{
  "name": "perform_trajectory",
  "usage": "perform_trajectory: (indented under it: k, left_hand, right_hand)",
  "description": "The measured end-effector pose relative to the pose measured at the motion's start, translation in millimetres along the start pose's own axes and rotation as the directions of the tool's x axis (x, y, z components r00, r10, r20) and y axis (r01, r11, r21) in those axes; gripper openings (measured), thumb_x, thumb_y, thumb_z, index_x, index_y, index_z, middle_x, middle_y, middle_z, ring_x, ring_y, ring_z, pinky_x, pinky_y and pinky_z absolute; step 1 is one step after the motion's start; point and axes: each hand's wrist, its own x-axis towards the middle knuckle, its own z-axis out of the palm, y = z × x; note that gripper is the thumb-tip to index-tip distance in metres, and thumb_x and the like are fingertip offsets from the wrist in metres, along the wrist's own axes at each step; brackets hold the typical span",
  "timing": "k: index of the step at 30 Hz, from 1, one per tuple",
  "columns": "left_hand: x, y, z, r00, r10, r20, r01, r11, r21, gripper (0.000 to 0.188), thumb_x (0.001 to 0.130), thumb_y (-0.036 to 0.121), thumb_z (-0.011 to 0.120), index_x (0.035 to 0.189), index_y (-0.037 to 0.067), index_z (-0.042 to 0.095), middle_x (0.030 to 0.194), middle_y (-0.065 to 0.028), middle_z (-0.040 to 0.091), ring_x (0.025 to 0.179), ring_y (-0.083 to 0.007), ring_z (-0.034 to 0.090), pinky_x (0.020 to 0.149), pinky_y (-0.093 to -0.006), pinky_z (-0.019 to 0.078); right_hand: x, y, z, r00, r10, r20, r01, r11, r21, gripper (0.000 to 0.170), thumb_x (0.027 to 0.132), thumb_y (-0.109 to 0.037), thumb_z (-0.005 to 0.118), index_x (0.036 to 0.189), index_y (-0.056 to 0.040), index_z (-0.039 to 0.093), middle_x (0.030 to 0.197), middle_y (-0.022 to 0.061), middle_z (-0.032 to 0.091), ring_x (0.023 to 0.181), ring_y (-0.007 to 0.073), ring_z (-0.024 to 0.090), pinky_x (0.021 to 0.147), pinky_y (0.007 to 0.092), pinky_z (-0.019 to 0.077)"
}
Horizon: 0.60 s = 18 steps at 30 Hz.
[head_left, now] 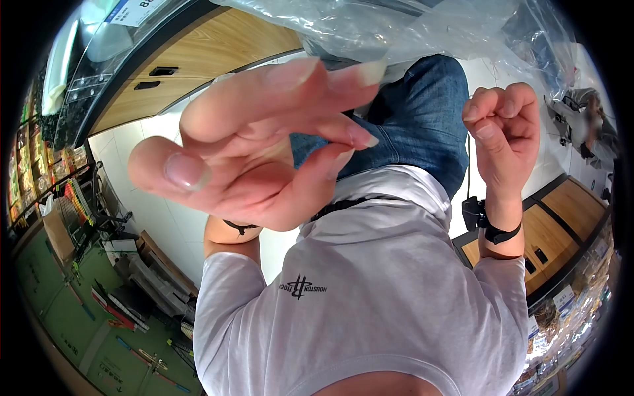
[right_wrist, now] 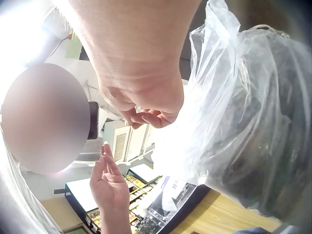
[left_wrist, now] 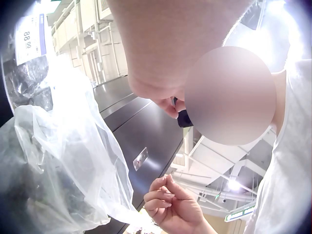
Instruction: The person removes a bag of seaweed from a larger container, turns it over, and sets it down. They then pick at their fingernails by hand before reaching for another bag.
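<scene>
My left hand [head_left: 244, 145] is raised close to the head camera, fingers bent forward, thumb tip beside a fingertip. In the right wrist view the left hand [right_wrist: 111, 187] stands upright, its fingers fairly straight and nothing in it. To the right, my right hand [head_left: 505, 125] is held up with fingers curled toward the palm and the thumb laid against them. The left wrist view shows the right hand [left_wrist: 176, 204] with thumb and index tips together, holding nothing visible. A large clear plastic bag [head_left: 409, 26] lies in front, apart from both hands.
Wooden cabinets [head_left: 218, 49] with dark handles stand at the front left, and another wooden cabinet [head_left: 571, 221] stands to the right. A price tag [head_left: 135, 8] marked 88 sits by the bag. Shelves of packaged goods [head_left: 39, 158] are at far left. A person [head_left: 594, 129] is at the far right.
</scene>
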Motion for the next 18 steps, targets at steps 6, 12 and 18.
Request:
perform_trajectory:
  k: [6,12,18]
  left_hand:
    - [0,-1,6,0.999,0.006,-0.033,-0.003,0.996,0.089,0.074,0.074,-0.027,0.048,0.129,0.016,0.024,0.147,-0.0255,0.027,0.126,-0.047,0.042,0.072,-0.0359,0.0613]
    - [0,-5,2,0.998,0.061,0.008,-0.062,0.991,0.117,0.062,0.075,-0.026,0.049,0.114,0.013,0.022,0.146,-0.0255,0.028,0.123,-0.0447,0.046,0.063,-0.0346,0.0613]
    - [2,-4,11,1.0,0.005,-0.028,0.001,0.979,0.202,0.065,0.075,-0.025,0.052,0.117,0.015,0.022,0.144,-0.0259,0.03,0.123,-0.0464,0.045,0.066,-0.0362,0.0631]
  right_hand:
    - [-1,-2,0,1.0,0.0,-0.003,0.0,1.0,-0.01,0.035,0.081,0.006,0.066,0.1,-0.0067,0.04,0.092,0.0152,0.063,0.084,0.015,0.062,0.076,0.0237,0.0497]
    - [-1,-2,3,1.0,-0.01,-0.002,0.01,1.0,-0.011,0.035,0.081,0.007,0.066,0.1,-0.0065,0.04,0.092,0.0154,0.063,0.084,0.0151,0.062,0.075,0.0231,0.0495]
    - [2,-5,10,0.998,-0.027,0.056,0.028,0.999,-0.026,0.034,0.08,0.012,0.063,0.098,-0.0048,0.039,0.09,0.0171,0.063,0.083,0.0162,0.062,0.074,0.024,0.0496]
